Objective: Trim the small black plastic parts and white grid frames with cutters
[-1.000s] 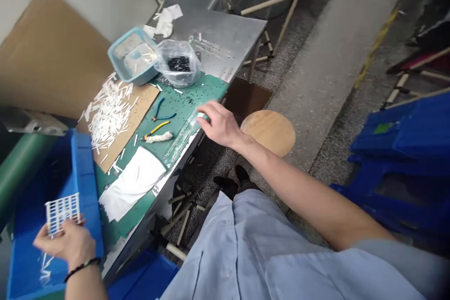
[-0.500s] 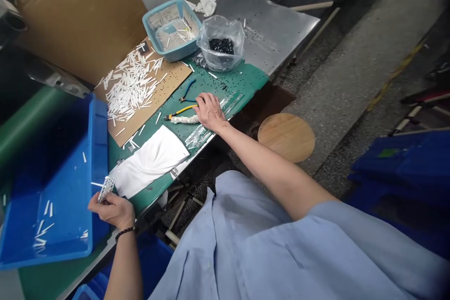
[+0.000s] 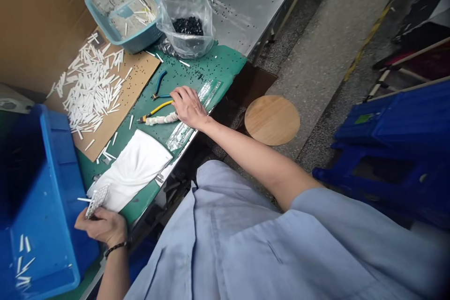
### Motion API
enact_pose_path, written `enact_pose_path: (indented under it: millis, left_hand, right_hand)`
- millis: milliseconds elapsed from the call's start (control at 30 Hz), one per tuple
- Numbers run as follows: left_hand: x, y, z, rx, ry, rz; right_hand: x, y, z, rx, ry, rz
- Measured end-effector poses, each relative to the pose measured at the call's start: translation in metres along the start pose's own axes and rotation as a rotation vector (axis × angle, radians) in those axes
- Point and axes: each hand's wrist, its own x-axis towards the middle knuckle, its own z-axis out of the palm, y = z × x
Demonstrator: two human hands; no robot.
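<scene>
My left hand (image 3: pixel 107 228) is closed around the lower edge of a small white grid-like part (image 3: pixel 99 198), full of holes. A thin white stick (image 3: pixel 83 199) juts out from its left side. Over the handle ends of a pair of cutting pliers (image 3: pixel 158 109) lies my right hand (image 3: pixel 190 107), its fingers curled down on them. One handle is yellow, the other wrapped in whitish material; the fingertips are partly hidden. Just behind sit blue-handled pliers (image 3: pixel 161 82). Between both hands a folded white cloth (image 3: pixel 137 161) rests on the green mat (image 3: pixel 142 200).
White sticks (image 3: pixel 93 86) are heaped on a cardboard sheet (image 3: pixel 140 72). Behind stand a light-blue basket (image 3: pixel 135 40) and a clear bag (image 3: pixel 200 44) of black bits. A blue bin (image 3: pixel 65 187) is at left; a round wooden stool top (image 3: pixel 272 119) is beyond the table edge.
The whole view has shifted, so the table items appear farther left. My right hand stays at the pliers' handles, and my left hand still holds the white grid-like part.
</scene>
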Motion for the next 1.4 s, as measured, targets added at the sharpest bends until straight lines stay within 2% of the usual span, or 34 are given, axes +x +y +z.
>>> enact_pose_path:
  millis: [133,467,733,1067,1400]
  left_hand:
    - [0.001,-0.001,0.001,0.008,0.024,0.011]
    - [-0.004,0.016,-0.006,0.007,0.033,0.0]
    - [-0.004,0.014,-0.004,0.001,0.048,0.006]
    - [-0.002,0.021,-0.002,0.0,0.012,-0.007]
    - [-0.006,0.017,-0.003,0.006,-0.006,0.028]
  right_hand:
    - [0.001,0.002,0.003,0.01,-0.008,0.009]
    - [0.001,0.002,0.0,-0.001,0.0,0.019]
    - [0.003,0.004,0.003,0.009,0.005,0.0]
    - [0.006,0.004,0.005,0.017,-0.026,0.021]
    - [0.001,0.007,0.004,0.029,-0.024,-0.014]
